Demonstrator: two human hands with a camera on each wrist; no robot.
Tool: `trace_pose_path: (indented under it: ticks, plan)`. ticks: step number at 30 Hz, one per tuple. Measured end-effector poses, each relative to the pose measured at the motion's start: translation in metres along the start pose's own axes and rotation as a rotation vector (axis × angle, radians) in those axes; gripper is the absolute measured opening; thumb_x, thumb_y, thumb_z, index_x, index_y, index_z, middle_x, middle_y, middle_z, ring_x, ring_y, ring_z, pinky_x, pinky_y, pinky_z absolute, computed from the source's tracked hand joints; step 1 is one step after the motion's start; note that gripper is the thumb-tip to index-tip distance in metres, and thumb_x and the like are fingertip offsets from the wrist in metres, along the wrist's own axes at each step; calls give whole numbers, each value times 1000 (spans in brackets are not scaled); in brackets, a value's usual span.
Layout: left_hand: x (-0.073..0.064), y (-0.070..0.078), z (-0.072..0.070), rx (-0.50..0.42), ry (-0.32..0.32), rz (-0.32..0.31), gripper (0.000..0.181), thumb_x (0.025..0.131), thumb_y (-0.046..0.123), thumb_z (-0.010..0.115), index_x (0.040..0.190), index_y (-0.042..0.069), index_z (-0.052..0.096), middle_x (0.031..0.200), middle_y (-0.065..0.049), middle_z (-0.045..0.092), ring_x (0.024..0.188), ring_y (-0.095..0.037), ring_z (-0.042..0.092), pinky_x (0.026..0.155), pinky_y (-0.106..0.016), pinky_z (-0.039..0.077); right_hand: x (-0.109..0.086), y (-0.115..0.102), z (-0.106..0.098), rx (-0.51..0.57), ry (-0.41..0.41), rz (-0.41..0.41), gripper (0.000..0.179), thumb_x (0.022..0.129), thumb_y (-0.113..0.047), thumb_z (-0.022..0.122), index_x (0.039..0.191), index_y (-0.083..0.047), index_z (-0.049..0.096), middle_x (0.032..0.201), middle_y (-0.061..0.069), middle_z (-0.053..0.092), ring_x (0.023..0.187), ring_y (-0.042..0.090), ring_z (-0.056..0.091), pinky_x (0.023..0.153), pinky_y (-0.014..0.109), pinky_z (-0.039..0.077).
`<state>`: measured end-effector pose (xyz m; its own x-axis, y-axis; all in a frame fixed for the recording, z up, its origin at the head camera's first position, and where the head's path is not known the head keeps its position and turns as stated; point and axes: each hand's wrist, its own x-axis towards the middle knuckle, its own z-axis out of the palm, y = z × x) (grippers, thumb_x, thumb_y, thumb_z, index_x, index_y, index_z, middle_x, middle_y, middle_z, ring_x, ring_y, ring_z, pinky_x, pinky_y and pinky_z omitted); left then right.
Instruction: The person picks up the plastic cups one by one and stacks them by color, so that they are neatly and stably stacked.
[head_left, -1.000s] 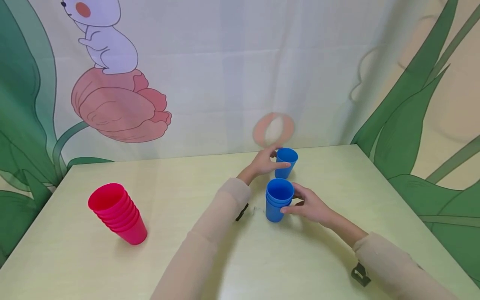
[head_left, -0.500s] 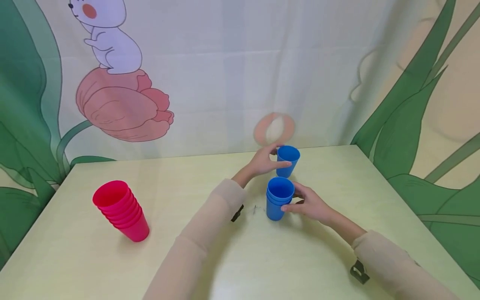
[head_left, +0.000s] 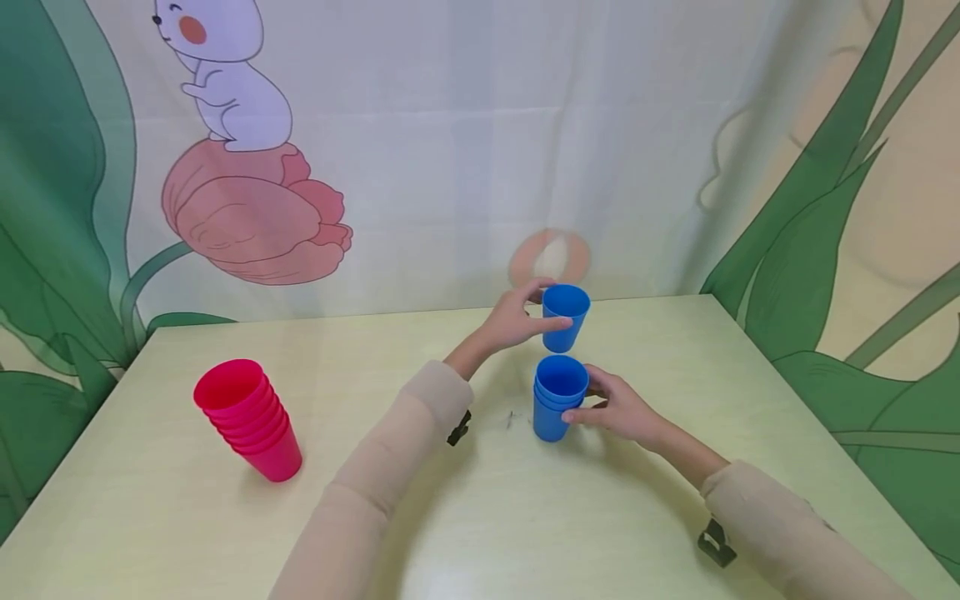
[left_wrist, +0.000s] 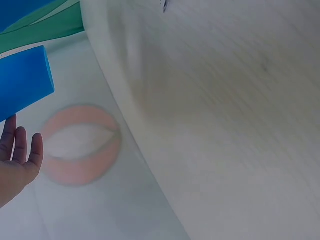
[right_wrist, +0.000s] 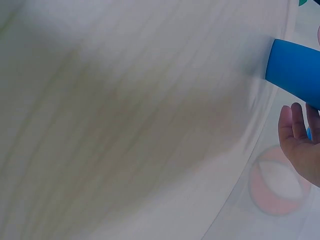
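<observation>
In the head view my left hand (head_left: 516,321) grips a single blue cup (head_left: 564,321) by its side, thumb on the near face. That cup is raised off the table, just behind a short stack of blue cups (head_left: 551,417). The left wrist view also has the lifted cup (left_wrist: 22,82), with several fingers of the left hand (left_wrist: 17,167) below it. My right hand (head_left: 621,408) holds the stack from its right side, thumb at the front. The stack (right_wrist: 295,70) stands upright on the table; in the right wrist view the right hand (right_wrist: 302,145) is partly cut off.
A tall stack of red cups (head_left: 255,425) leans on the left part of the pale table (head_left: 465,533). Behind the table's far edge hangs a printed curtain (head_left: 420,167) with plants and a cartoon animal.
The left hand has lifted its blue cup off the table and brought it slightly left, closer over the stack. The right hand and stack have stayed in place.
</observation>
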<state>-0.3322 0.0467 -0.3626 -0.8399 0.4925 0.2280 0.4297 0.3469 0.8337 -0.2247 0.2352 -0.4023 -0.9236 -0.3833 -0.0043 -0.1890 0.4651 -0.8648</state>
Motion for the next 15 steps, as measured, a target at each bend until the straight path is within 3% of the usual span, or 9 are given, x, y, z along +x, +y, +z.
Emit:
trace_pose_path:
  ticks: [7, 15]
  plan:
    - [-10, 8, -12, 17, -20, 22, 71, 78, 41, 68, 137, 16, 38, 125, -4, 52, 114, -21, 45, 86, -41, 45, -1, -1, 0, -16, 3, 3, 67, 79, -29, 70, 133, -4, 39, 126, 17, 50, 110, 34, 49, 84, 44, 46]
    - [-26, 21, -26, 29, 30, 64, 67, 79, 40, 68, 135, 16, 41, 120, -3, 54, 109, -17, 47, 85, -39, 44, -2, -4, 0, -5, 3, 1, 65, 80, -25, 70, 133, -4, 39, 126, 17, 50, 110, 34, 49, 85, 45, 46]
